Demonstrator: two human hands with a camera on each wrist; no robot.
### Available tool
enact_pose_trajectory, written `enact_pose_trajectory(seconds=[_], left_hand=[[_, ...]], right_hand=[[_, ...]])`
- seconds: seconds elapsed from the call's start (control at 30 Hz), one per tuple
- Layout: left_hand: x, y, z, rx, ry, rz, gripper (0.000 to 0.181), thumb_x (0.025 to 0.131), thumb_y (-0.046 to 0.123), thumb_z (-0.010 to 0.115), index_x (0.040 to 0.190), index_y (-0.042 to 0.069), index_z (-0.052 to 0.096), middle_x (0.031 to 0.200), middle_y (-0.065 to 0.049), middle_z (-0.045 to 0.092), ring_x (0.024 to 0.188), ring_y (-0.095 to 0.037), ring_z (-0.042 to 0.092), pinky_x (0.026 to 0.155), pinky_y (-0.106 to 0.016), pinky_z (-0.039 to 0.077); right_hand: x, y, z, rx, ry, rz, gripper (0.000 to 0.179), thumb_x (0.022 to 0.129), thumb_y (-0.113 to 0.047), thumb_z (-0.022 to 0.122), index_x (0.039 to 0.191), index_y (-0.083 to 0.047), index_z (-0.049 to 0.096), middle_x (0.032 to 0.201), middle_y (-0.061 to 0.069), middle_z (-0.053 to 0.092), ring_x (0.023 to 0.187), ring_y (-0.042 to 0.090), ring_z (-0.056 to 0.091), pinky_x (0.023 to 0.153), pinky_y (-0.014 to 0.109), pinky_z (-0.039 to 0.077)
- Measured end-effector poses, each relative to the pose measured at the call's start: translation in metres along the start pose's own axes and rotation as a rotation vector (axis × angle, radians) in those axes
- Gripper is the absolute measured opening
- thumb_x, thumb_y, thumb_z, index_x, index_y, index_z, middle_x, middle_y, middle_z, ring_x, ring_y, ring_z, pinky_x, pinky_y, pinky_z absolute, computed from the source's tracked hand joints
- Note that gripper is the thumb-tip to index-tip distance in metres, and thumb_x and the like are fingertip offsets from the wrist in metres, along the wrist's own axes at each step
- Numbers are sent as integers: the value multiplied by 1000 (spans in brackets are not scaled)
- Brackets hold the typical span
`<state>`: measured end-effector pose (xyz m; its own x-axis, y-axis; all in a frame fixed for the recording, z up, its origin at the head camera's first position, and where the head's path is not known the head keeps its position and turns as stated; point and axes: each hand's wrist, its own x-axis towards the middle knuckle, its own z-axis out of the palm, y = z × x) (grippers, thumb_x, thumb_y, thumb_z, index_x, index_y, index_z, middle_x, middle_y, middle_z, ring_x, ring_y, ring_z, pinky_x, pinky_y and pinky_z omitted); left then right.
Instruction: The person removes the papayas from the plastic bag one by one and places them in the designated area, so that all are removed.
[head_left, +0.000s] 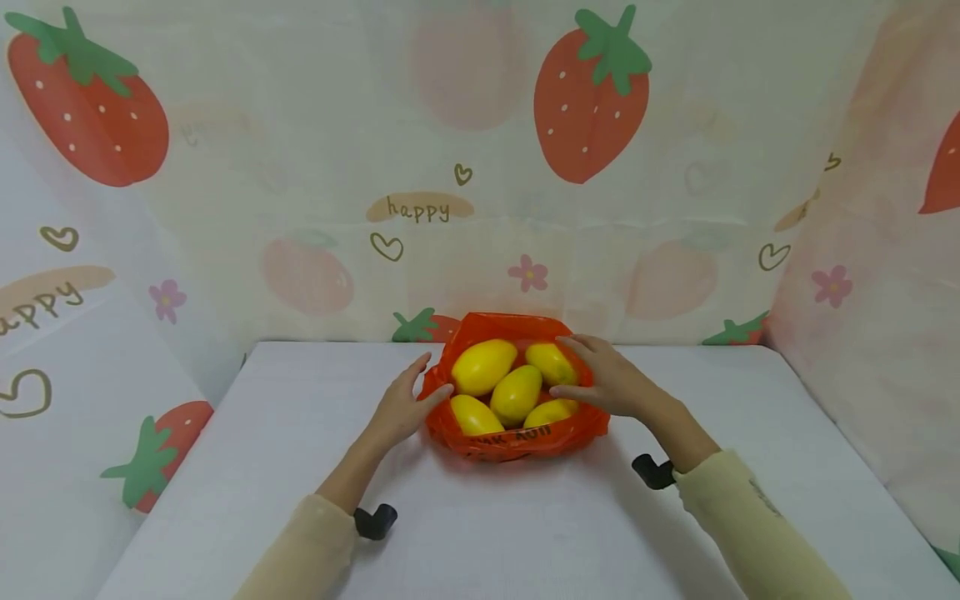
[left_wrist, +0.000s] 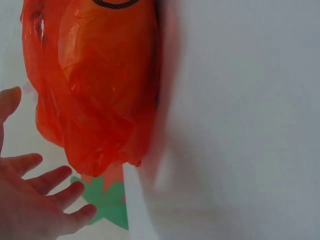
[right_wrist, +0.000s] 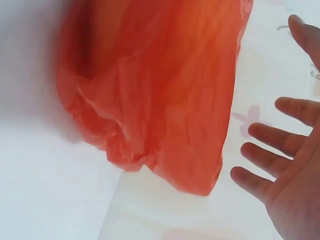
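Note:
A red plastic bag [head_left: 517, 446] stands on the white table with its mouth spread wide. Inside lie several yellow mangoes, among them a middle mango [head_left: 516, 396] and a larger mango [head_left: 484, 367] at the back left. My left hand [head_left: 401, 408] is at the bag's left side, fingers spread and thumb near the rim. On the other side, my right hand [head_left: 618, 379] reaches over the right rim, fingers apart. Both wrist views show fingers extended beside the bag [left_wrist: 100, 90], gripping nothing. The bag's outer wall [right_wrist: 165, 115] hides the fruit in the right wrist view.
The white table [head_left: 480, 533] extends around the bag, its back edge just behind it. A fabric backdrop [head_left: 322, 167] with strawberry prints rises behind and at both sides. A black wrist mount [head_left: 375, 522] sits at the left cuff, another mount [head_left: 654, 472] at the right.

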<state>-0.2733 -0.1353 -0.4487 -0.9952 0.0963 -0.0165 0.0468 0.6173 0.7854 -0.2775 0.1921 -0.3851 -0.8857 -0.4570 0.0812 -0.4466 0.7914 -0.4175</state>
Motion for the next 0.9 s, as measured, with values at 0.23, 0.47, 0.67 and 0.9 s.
enact_pose_trajectory(seconds=[0.23,0.47,0.67,0.9], left_hand=[[2,1,4,-19,10,29,73,93,45,61,153,18,31,156,-13,36,144,-37,31,114,-63,29],[2,5,7,-22,12,35,70,93,41,62,153,19,33,155,-11,39,143,-36,34,112,-61,32],[3,4,11,6,31,67,67,94,38,62,152,18,35,153,-12,42,142,-36,36,113,-59,34],[5,2,13,16,36,68,62,95,40,61,150,21,39,152,-11,44,142,-34,37,115,-56,33]], right_hand=[[13,-9,4,0,-65,-14,79,85,-45,71,149,-11,39,150,19,38,136,40,39,109,61,37],[26,-16,13,-14,-122,-63,77,85,-44,71,149,-15,40,151,17,39,136,37,40,110,58,38],[37,-25,20,-18,-171,-83,77,86,-42,71,149,-14,39,152,14,39,140,35,37,113,56,36],[45,-31,30,-57,-224,-53,71,85,-39,73,146,-16,44,152,14,39,140,36,37,112,56,37]])
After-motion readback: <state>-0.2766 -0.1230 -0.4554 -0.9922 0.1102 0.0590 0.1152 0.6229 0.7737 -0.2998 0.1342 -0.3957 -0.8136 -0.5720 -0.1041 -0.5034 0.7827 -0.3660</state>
